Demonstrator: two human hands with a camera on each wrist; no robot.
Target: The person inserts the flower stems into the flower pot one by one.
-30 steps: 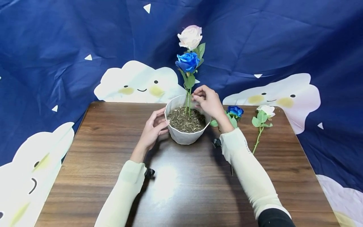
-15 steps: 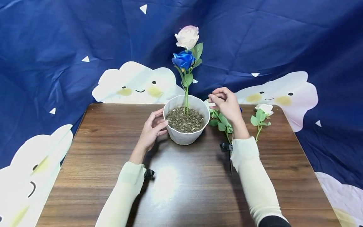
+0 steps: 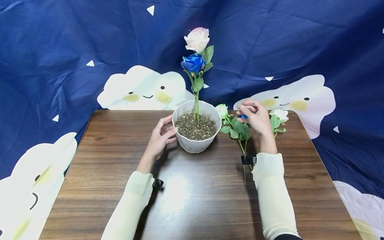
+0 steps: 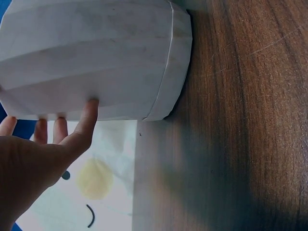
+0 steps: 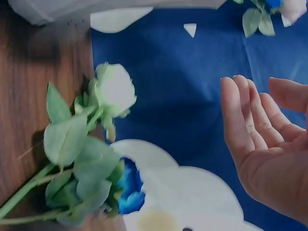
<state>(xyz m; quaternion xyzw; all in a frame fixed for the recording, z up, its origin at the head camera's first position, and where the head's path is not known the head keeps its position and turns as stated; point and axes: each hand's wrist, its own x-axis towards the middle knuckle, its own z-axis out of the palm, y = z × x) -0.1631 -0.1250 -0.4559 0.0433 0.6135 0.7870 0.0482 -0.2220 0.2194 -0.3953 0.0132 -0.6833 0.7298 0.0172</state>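
A white faceted pot (image 3: 195, 146) filled with dark soil (image 3: 196, 128) stands near the table's back edge. Two roses rise from it upright: a pale pink one (image 3: 197, 39) and, lower, a blue one (image 3: 193, 63). My left hand (image 3: 160, 136) rests its fingertips on the pot's left side; the left wrist view shows the extended fingers (image 4: 85, 125) touching the wall. Holding nothing, my right hand (image 3: 258, 119) hovers over the loose flowers with loosely bent fingers. Below it lie a greenish-white rose (image 5: 115, 89) and a blue rose (image 5: 130, 187), the latter partly covered in the head view.
Farther right lies another white rose (image 3: 280, 115), its stem partly hidden by my right arm. The brown wooden table (image 3: 198, 196) ends just behind the pot. A dark blue cloth (image 3: 258, 40) with smiling clouds hangs behind.
My right hand has left the stems in the pot and moved right, over the loose roses. The left hand stays at the pot. The two potted roses remain upright.
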